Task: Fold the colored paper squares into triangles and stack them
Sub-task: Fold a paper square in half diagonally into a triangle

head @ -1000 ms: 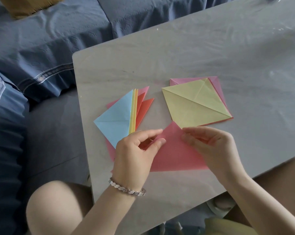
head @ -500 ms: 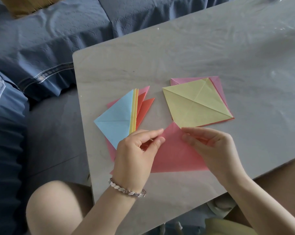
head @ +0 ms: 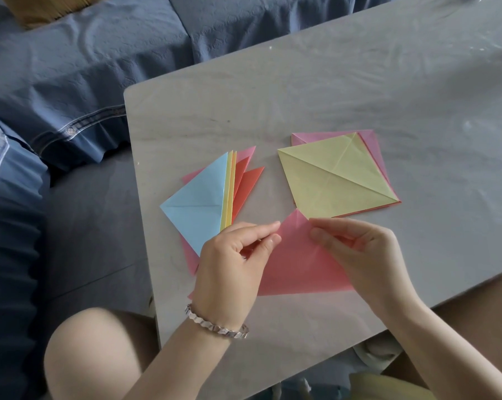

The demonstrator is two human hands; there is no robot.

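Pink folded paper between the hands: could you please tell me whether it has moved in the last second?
No: the pink folded paper keeps its tip beside the yellow paper square.

The left hand (head: 229, 265) hides the left corner of the pink paper (head: 299, 264).

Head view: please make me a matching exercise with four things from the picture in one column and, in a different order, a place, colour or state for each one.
Things
1. light blue triangle
2. yellow square
3. pink paper
4. bracelet

Descriptions
A. silver in colour
B. top sheet on the right side, unfolded, with creases
C. pinched by the left hand and the right hand
D. top sheet on the left side, already folded

Pairs: 1-D, 2-B, 3-C, 4-A
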